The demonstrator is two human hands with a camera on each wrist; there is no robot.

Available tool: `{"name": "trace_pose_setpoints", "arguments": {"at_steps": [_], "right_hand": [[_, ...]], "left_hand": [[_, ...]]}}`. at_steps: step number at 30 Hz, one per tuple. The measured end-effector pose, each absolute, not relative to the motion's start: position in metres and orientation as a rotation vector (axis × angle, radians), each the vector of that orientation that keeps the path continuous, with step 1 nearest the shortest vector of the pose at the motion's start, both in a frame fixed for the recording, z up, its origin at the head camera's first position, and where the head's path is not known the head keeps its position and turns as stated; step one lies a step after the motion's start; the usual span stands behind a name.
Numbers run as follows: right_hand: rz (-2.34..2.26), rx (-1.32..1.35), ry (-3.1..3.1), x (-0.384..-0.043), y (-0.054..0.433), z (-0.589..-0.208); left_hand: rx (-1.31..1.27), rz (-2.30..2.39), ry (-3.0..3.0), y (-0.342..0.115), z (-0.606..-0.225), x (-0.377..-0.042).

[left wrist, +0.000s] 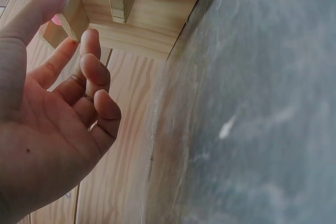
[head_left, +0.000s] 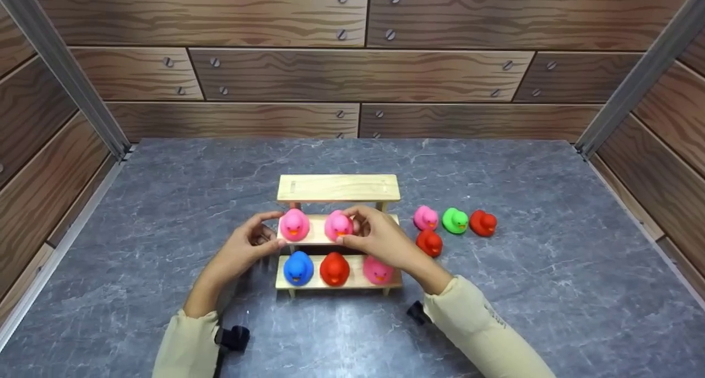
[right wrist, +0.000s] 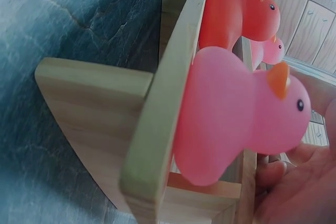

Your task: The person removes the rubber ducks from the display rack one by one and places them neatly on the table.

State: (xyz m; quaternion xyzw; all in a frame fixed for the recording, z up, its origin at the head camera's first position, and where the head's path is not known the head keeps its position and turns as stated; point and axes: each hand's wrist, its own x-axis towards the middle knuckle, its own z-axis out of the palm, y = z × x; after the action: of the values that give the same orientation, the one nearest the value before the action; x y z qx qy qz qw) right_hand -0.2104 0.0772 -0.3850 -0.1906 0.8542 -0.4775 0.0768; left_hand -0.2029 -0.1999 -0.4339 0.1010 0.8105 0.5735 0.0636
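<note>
A three-tier wooden stand (head_left: 339,187) stands on the grey table. My left hand (head_left: 242,251) grips the left end of its middle tier, thumb at the front edge and index finger at the back; the other fingers curl loosely in the left wrist view. Beside those fingertips sits a pink rubber duck (head_left: 294,225). On the same tier, my right hand (head_left: 383,237) pinches a second pink rubber duck (head_left: 337,226) between thumb and index finger. The bottom tier holds a blue duck (head_left: 298,268), a red duck (head_left: 334,269) and another pink duck (right wrist: 218,114).
Right of the stand, a pink duck (head_left: 425,218), a green duck (head_left: 455,221) and a red duck (head_left: 483,223) form a row on the table, with another red duck (head_left: 429,243) in front. Wood-patterned walls (head_left: 358,75) enclose the back and sides.
</note>
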Motion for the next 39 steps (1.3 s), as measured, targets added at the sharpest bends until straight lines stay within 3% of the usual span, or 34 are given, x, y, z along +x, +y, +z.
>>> {"name": "trace_pose_setpoints", "arguments": {"at_steps": [39], "right_hand": [[-1.474,-0.594,2.537,-0.208,0.117,-0.376]], "left_hand": [[0.339,1.741,2.437,-0.2,-0.435,-0.204]]}}
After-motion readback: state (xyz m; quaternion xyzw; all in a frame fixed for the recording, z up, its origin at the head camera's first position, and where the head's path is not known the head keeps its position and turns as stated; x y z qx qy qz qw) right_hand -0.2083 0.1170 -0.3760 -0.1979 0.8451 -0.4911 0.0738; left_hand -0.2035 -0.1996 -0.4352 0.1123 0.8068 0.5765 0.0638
